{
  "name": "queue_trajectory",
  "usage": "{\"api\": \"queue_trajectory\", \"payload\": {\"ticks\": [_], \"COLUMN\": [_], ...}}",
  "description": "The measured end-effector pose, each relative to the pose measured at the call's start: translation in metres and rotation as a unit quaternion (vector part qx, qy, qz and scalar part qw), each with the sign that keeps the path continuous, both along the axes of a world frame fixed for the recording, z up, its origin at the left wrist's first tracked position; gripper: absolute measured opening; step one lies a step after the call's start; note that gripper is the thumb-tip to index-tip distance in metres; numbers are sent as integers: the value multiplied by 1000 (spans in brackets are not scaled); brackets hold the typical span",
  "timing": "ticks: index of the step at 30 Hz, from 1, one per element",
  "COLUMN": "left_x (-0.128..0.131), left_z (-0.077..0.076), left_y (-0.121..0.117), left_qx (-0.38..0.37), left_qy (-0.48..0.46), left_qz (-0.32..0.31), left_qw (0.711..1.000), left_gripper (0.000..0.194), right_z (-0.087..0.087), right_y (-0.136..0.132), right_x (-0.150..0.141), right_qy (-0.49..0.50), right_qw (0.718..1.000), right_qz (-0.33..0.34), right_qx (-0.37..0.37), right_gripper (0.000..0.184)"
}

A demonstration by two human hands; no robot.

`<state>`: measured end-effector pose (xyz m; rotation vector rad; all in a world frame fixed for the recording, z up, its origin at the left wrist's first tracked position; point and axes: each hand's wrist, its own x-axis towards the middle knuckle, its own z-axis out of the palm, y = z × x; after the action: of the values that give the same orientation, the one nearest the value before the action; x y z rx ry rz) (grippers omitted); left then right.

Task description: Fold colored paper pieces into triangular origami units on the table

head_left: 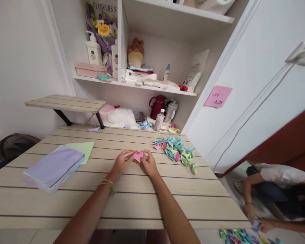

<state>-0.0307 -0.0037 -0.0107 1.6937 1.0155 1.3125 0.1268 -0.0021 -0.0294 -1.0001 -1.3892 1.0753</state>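
Observation:
Between my two hands, just above the middle of the slatted desk (132, 206), is a small folded piece of pink paper (138, 156). Its left side is pinched by my left hand (124, 161), which has bracelets at the wrist. The fingers of my right hand (149, 163) grip its right side. To the right lies a cluster of folded paper boats (176, 149) in blue, green and pink. A stack of coloured paper (54, 166), lilac on top, rests at the left with a green sheet (85, 150) partly under it.
A small raised shelf (66, 103) stands at the desk's back left. A clear bottle (159, 120) and a red jug (157, 106) stand behind the desk. On the floor at right, a person (277, 189) crouches by more folded paper (237, 236).

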Motion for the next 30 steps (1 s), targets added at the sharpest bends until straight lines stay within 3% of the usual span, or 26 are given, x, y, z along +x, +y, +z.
{"api": "queue_trajectory", "payload": {"ticks": [4,9,20,25,30], "left_x": [1,1,-4,-2,-2], "left_z": [2,5,1,0,0], "left_y": [-1,-3,3,3,3], "left_qx": [-61,-84,-87,-100,-107], "left_qy": [-28,-70,-94,-104,-90], "left_qz": [-39,-15,-1,-9,-14], "left_qw": [997,994,992,989,990], "left_gripper": [33,26,24,32,26], "right_z": [2,6,14,10,6], "right_y": [-1,-1,-1,2,2], "right_x": [3,8,14,12,12], "right_qy": [-2,-33,37,77,38], "right_qw": [1000,999,999,997,999], "right_qz": [-15,7,37,5,7], "right_qx": [-9,-3,-13,-12,-3], "right_gripper": [25,22,29,29,30]}}
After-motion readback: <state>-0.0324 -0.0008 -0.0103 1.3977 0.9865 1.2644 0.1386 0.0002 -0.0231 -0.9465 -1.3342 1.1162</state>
